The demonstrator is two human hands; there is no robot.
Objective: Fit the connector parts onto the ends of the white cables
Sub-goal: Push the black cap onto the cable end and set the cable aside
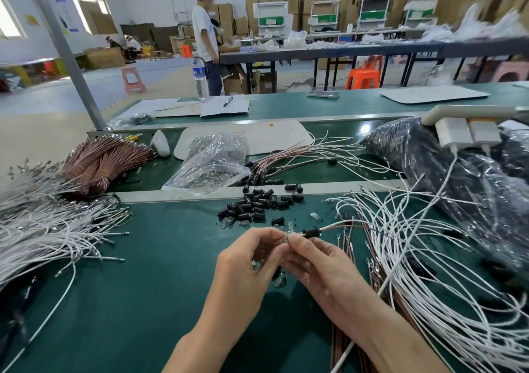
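Observation:
My left hand (252, 261) and my right hand (317, 266) meet over the green mat, fingertips pinched together on a small clear connector part (287, 234). A black sleeve (311, 232) sits just right of my right fingertips, with a white and a brown cable (343, 225) running out of it to the right. More clear parts show under my palms (279, 281). A pile of black sleeves (257, 203) lies beyond my hands. Loose white cables (429, 258) spread at the right, and a big bundle of white cables (43, 229) lies at the left.
A clear plastic bag of small metal parts (211, 163) and brown cable bundles (103, 158) sit further back. A large dark bag (458, 172) with a power strip (463, 123) on it fills the right. A person stands behind the bench near a water bottle (199, 75).

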